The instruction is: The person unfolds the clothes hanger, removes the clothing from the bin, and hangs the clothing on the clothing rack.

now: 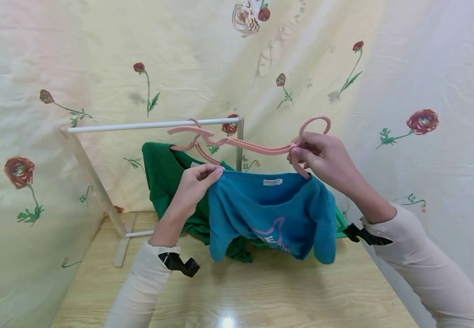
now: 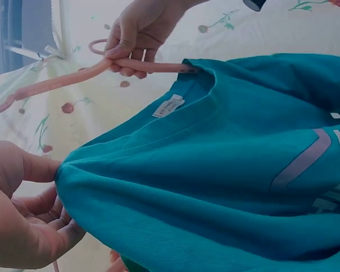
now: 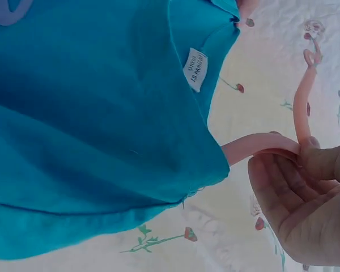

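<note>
A blue shirt (image 1: 257, 209) with a white neck label hangs in front of me between both hands. My left hand (image 1: 196, 184) pinches its shoulder beside the neckline; the left wrist view shows thumb and fingers on the cloth (image 2: 158, 175). My right hand (image 1: 318, 152) grips a pink hanger (image 1: 257, 146) near the base of its hook. One hanger arm goes into the neck opening at the right shoulder, also seen in the right wrist view as a pink arm (image 3: 249, 148) entering the collar. The other arm extends left above the shirt, outside the cloth.
Behind the shirt, a green garment (image 1: 159, 177) hangs on another pink hanger from a white rack rail (image 1: 150, 125). A green basket (image 1: 340, 223) is partly hidden behind the blue shirt. The wooden table (image 1: 237, 291) lies below, with a flowered curtain behind.
</note>
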A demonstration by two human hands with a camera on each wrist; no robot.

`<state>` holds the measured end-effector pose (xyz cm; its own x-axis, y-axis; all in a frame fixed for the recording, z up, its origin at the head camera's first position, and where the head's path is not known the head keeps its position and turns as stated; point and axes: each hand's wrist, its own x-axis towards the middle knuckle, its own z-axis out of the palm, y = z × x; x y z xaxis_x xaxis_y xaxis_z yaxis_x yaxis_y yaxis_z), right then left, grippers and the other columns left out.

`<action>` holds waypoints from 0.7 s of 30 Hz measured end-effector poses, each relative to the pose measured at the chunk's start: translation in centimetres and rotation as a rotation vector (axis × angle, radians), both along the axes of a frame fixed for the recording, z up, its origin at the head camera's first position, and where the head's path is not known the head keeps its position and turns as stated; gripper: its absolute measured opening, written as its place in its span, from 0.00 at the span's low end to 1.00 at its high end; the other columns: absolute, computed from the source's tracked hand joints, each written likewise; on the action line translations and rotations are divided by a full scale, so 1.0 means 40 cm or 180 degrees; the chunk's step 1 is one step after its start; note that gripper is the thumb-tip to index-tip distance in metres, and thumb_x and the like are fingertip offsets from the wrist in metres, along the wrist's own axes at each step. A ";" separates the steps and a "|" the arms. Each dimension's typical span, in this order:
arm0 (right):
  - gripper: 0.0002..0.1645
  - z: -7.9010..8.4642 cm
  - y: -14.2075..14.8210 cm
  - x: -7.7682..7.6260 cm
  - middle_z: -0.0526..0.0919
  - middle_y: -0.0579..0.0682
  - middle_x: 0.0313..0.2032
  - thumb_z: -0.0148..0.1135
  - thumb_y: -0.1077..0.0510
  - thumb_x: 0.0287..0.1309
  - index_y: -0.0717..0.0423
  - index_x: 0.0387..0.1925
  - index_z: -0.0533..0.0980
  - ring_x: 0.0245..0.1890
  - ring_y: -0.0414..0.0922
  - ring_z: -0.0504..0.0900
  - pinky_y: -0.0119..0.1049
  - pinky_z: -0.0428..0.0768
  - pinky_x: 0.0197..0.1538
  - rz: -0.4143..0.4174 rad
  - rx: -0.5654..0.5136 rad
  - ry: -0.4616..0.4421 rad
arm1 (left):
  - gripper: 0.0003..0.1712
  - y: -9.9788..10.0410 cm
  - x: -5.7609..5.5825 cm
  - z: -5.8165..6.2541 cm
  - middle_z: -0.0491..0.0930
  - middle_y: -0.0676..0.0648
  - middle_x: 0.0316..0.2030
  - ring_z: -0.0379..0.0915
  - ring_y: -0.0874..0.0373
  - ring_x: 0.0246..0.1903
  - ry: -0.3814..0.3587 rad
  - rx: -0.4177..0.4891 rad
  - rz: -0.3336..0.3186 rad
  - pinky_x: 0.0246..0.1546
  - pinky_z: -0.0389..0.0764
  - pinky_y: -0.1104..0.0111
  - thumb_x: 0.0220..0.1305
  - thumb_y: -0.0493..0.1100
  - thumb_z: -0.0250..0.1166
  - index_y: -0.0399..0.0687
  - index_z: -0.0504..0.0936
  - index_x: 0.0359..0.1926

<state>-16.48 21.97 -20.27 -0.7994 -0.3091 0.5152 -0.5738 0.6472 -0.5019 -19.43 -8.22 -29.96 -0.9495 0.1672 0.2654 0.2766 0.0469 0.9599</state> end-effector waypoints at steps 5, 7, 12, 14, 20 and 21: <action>0.06 -0.006 -0.002 -0.003 0.88 0.57 0.34 0.62 0.63 0.69 0.63 0.43 0.82 0.32 0.49 0.85 0.21 0.81 0.38 0.0204 0.0369 -0.0269 | 0.18 -0.014 -0.006 -0.006 0.81 0.43 0.51 0.74 0.57 0.48 -0.0060 0.0032 0.0024 0.52 0.78 0.71 0.75 0.43 0.61 0.32 0.82 0.55; 0.05 -0.016 0.004 -0.004 0.86 0.55 0.31 0.63 0.64 0.68 0.63 0.41 0.81 0.30 0.47 0.82 0.24 0.80 0.36 0.0288 0.0544 -0.0367 | 0.19 -0.025 -0.010 -0.008 0.80 0.43 0.51 0.72 0.56 0.50 -0.0091 0.0053 0.0083 0.54 0.76 0.67 0.75 0.44 0.61 0.32 0.82 0.55; 0.02 -0.039 0.032 -0.002 0.81 0.50 0.28 0.64 0.66 0.67 0.61 0.35 0.79 0.31 0.45 0.77 0.28 0.78 0.36 0.0271 0.0742 -0.0293 | 0.19 -0.042 -0.017 -0.012 0.79 0.40 0.57 0.70 0.51 0.58 -0.0242 -0.0029 0.0148 0.63 0.74 0.58 0.76 0.45 0.59 0.37 0.82 0.59; 0.03 -0.043 0.044 -0.003 0.81 0.50 0.28 0.63 0.66 0.67 0.61 0.35 0.79 0.32 0.45 0.77 0.28 0.77 0.36 0.0232 0.0736 -0.0211 | 0.19 -0.045 -0.016 -0.013 0.79 0.40 0.59 0.69 0.50 0.62 -0.0285 -0.0056 0.0099 0.68 0.72 0.56 0.76 0.45 0.59 0.38 0.82 0.59; 0.02 -0.049 0.071 0.000 0.83 0.52 0.31 0.65 0.68 0.65 0.63 0.37 0.79 0.33 0.46 0.78 0.27 0.80 0.39 0.0108 0.0770 -0.0048 | 0.19 -0.050 -0.009 -0.020 0.81 0.40 0.57 0.69 0.52 0.62 -0.0211 -0.0088 -0.0045 0.66 0.74 0.56 0.76 0.42 0.59 0.34 0.82 0.59; 0.02 -0.051 0.075 0.001 0.84 0.53 0.32 0.65 0.68 0.64 0.63 0.38 0.79 0.33 0.46 0.79 0.30 0.83 0.40 0.0059 0.0785 -0.0044 | 0.19 -0.051 -0.008 -0.021 0.81 0.40 0.54 0.70 0.52 0.59 -0.0193 -0.0100 -0.0050 0.62 0.75 0.58 0.76 0.42 0.59 0.33 0.81 0.58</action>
<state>-16.44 24.95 -22.31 -0.7990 -0.4387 0.4114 -0.5807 0.7406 -0.3380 -19.76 -10.26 -30.81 -0.9609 0.1896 0.2019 0.2189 0.0732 0.9730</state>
